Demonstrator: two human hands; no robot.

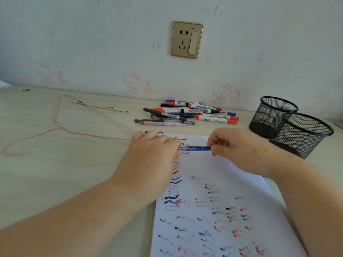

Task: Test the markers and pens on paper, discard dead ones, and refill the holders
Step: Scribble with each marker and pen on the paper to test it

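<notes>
pen (194,148): blue translucent barrel, hanging level above the paper (219,201), long axis running left-right between both hands
left hand (154,154): fingers pinching the left end
right hand (235,147): fingertips pinching the right end
next: likely uncapping, pulling along the axis
holders (289,125): standing right, nearer the right hand

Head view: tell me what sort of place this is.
Probably a desk in a child's bedroom at home: cartoon-cat wallpaper behind the wooden desk, a wall socket, and a pink clothes hanger lying on it.
</notes>
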